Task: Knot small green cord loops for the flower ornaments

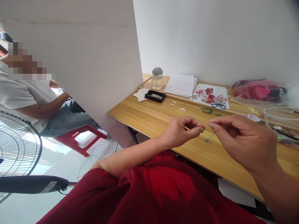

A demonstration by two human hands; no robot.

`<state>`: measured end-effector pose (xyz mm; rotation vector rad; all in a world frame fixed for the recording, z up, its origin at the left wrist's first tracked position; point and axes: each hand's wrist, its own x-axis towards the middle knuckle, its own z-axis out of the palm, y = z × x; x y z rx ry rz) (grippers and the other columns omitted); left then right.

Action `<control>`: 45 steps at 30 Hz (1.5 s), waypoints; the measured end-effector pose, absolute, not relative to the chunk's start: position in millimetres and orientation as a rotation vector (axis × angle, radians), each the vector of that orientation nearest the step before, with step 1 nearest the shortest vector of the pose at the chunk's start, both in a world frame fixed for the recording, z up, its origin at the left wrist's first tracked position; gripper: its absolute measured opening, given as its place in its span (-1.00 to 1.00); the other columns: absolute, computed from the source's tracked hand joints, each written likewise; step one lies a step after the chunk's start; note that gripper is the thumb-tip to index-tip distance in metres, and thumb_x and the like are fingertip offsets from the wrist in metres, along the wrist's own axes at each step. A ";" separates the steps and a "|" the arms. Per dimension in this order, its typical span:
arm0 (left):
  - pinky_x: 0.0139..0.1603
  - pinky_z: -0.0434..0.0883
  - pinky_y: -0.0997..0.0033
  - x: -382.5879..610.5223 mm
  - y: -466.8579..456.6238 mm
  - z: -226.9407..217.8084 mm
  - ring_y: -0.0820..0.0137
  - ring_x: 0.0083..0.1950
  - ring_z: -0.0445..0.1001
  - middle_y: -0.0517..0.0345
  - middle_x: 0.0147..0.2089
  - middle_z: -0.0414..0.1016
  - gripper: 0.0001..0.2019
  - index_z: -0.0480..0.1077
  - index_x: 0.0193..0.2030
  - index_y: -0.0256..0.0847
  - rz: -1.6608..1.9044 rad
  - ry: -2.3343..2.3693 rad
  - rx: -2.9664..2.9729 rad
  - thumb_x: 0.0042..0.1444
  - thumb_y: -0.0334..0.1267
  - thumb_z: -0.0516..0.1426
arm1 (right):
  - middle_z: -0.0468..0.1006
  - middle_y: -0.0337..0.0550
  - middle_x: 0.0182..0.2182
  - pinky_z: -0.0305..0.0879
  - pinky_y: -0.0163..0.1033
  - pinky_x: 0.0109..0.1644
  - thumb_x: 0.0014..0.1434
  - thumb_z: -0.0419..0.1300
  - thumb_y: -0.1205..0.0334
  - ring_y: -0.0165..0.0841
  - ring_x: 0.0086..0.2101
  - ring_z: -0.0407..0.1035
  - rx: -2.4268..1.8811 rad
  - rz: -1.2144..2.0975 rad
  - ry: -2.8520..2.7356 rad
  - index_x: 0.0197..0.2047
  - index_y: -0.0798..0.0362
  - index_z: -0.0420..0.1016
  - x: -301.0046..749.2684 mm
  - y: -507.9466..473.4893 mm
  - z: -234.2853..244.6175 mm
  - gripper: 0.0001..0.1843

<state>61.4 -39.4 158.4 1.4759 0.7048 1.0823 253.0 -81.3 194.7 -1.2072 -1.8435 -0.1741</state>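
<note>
Above the front of the wooden table [144, 119], my left hand [181, 132] is closed in a pinch, thumb against fingertips. Facing it a short gap away, my right hand [249, 141] pinches too, its thumb and forefinger together. Whatever lies between the fingertips of either hand is too small to make out. Just below the gap shows a tiny green piece [207, 139] with a faint thin line by it; I cannot tell whether it hangs or lies on the table. Small green looped ornaments [207, 110] lie on the wood beyond my hands.
Red, pink and blue looped flowers [210, 99] rest on white paper [223, 90]. Nearby are a paper stack [178, 84], a bottle [157, 79], a black tray [154, 96], and a plastic bag [259, 91]. Left stand a partition [93, 56], a fan [18, 146] and a seated person [35, 99].
</note>
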 end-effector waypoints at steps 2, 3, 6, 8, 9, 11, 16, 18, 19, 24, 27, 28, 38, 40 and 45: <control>-0.27 0.36 0.48 59.0 -38.8 160.0 0.55 -0.37 0.39 0.18 -0.36 0.55 -0.61 0.58 -0.26 -0.28 1.047 0.680 1.429 -0.01 -0.01 0.48 | 0.58 -0.28 -0.50 0.15 -0.22 -0.45 0.29 0.38 0.11 -0.41 -0.56 0.28 -1.285 0.053 -1.742 -0.22 -0.14 0.71 254.4 -75.3 193.2 -0.93; -0.28 0.34 0.47 58.4 -38.3 160.3 0.55 -0.37 0.39 0.18 -0.36 0.54 -0.58 0.58 -0.26 -0.29 1.032 0.673 1.405 -0.03 0.03 0.49 | 0.58 -0.27 -0.51 0.15 -0.23 -0.46 0.25 0.41 0.08 -0.41 -0.55 0.29 -1.307 0.172 -1.691 -0.24 -0.14 0.72 254.7 -72.2 191.1 -0.92; -0.28 0.33 0.45 58.5 -36.6 160.3 0.54 -0.36 0.40 0.15 -0.35 0.55 -0.51 0.57 -0.25 -0.31 1.009 0.652 1.324 -0.09 0.08 0.51 | 0.55 -0.25 -0.52 0.11 -0.26 -0.50 0.11 0.50 -0.03 -0.43 -0.56 0.26 -1.283 0.555 -1.514 -0.32 -0.10 0.72 252.4 -64.4 182.4 -0.80; -0.27 0.33 0.44 59.9 -35.3 160.5 0.53 -0.35 0.41 0.15 -0.36 0.54 -0.48 0.55 -0.26 -0.31 1.027 0.640 1.259 -0.13 0.09 0.52 | 0.46 -0.28 -0.59 0.03 -0.29 -0.55 0.01 0.54 -0.08 -0.46 -0.59 0.17 -1.242 0.779 -1.389 -0.35 -0.07 0.71 248.4 -62.4 176.0 -0.71; -0.27 0.33 0.44 60.7 -34.7 160.7 0.53 -0.35 0.42 0.16 -0.37 0.54 -0.47 0.54 -0.27 -0.31 1.044 0.634 1.227 -0.15 0.08 0.53 | 0.41 -0.30 -0.62 -0.01 -0.30 -0.56 -0.02 0.56 -0.09 -0.48 -0.61 0.13 -1.228 0.850 -1.341 -0.37 -0.06 0.70 246.1 -62.6 173.1 -0.68; -0.28 0.33 0.45 62.3 -33.2 161.3 0.53 -0.35 0.41 0.18 -0.38 0.53 -0.46 0.52 -0.29 -0.31 1.082 0.629 1.178 -0.19 0.09 0.54 | 0.38 -0.32 -0.64 0.00 -0.31 -0.58 -0.04 0.57 -0.06 -0.48 -0.61 0.12 -1.228 0.878 -1.315 -0.37 -0.05 0.70 241.8 -64.9 168.3 -0.70; -0.29 0.36 0.46 65.5 -29.8 162.1 0.56 -0.36 0.40 0.22 -0.39 0.51 -0.46 0.50 -0.30 -0.29 1.123 0.662 1.115 -0.20 0.09 0.54 | 0.57 -0.25 -0.54 0.25 -0.30 -0.51 0.11 0.48 0.09 -0.43 -0.56 0.31 -1.277 0.618 -1.471 -0.32 -0.06 0.73 237.4 -73.5 163.0 -0.87; -0.28 0.37 0.46 66.4 -29.0 162.1 0.56 -0.37 0.39 0.24 -0.39 0.50 -0.47 0.50 -0.31 -0.28 1.110 0.672 1.102 -0.20 0.07 0.54 | 0.61 -0.25 -0.51 0.28 -0.30 -0.51 0.17 0.44 0.12 -0.43 -0.56 0.34 -1.288 0.503 -1.526 -0.29 -0.06 0.73 238.2 -75.6 161.0 -0.90; -0.28 0.38 0.46 66.7 -28.8 162.1 0.56 -0.37 0.39 0.24 -0.39 0.50 -0.48 0.49 -0.31 -0.28 1.101 0.676 1.100 -0.20 0.06 0.54 | 0.63 -0.25 -0.50 0.28 -0.29 -0.51 0.20 0.43 0.12 -0.43 -0.56 0.34 -1.292 0.454 -1.546 -0.27 -0.05 0.72 238.7 -76.3 159.6 -0.90; -0.29 0.39 0.47 66.7 -27.2 161.1 0.54 -0.36 0.43 0.21 -0.39 0.52 -0.52 0.49 -0.30 -0.28 1.060 0.699 1.096 -0.13 0.03 0.52 | 0.67 -0.25 -0.43 0.30 -0.25 -0.46 0.31 0.37 0.13 -0.41 -0.53 0.40 -1.278 0.253 -1.635 -0.19 -0.07 0.70 241.0 -79.1 152.5 -0.91; -0.31 0.39 0.49 66.3 -24.3 160.0 0.54 -0.37 0.43 0.22 -0.40 0.51 -0.53 0.49 -0.30 -0.28 1.060 0.701 1.092 -0.11 0.03 0.52 | 0.67 -0.27 -0.43 0.31 -0.20 -0.40 0.34 0.36 0.18 -0.40 -0.54 0.39 -1.274 0.050 -1.699 -0.13 -0.10 0.70 243.4 -79.7 150.7 -0.92; -0.31 0.38 0.49 66.5 -23.0 159.6 0.54 -0.37 0.43 0.22 -0.41 0.51 -0.53 0.49 -0.30 -0.28 1.062 0.701 1.090 -0.11 0.03 0.52 | 0.68 -0.26 -0.41 0.33 -0.19 -0.38 0.34 0.35 0.20 -0.39 -0.53 0.42 -1.267 -0.007 -1.723 -0.10 -0.11 0.70 244.9 -79.5 150.4 -0.91; -0.27 0.35 0.47 74.9 -13.4 153.2 0.56 -0.37 0.39 0.23 -0.39 0.51 -0.54 0.51 -0.29 -0.29 1.089 0.731 1.153 -0.10 0.02 0.51 | 0.77 -0.20 -0.26 0.43 -0.15 -0.27 0.30 0.36 0.38 -0.24 -0.34 0.64 -1.142 -0.318 -1.887 0.02 -0.12 0.63 255.7 -75.7 149.1 -0.74; -0.25 0.37 0.47 76.9 -12.4 151.6 0.56 -0.36 0.39 0.22 -0.38 0.52 -0.57 0.52 -0.30 -0.29 1.124 0.752 1.205 -0.07 0.01 0.49 | 0.75 -0.21 -0.30 0.42 -0.15 -0.25 0.30 0.34 0.40 -0.24 -0.34 0.63 -1.112 -0.369 -1.916 0.01 -0.11 0.61 253.9 -76.3 150.8 -0.73; -0.21 0.43 0.45 79.8 -11.2 148.4 0.51 -0.33 0.45 0.16 -0.34 0.57 -0.67 0.56 -0.31 -0.26 1.128 0.812 1.377 0.00 -0.04 0.45 | 0.67 -0.23 -0.40 0.38 -0.13 -0.25 0.32 0.31 0.37 -0.23 -0.39 0.57 -1.108 -0.429 -1.985 -0.08 -0.13 0.60 255.4 -76.1 161.4 -0.81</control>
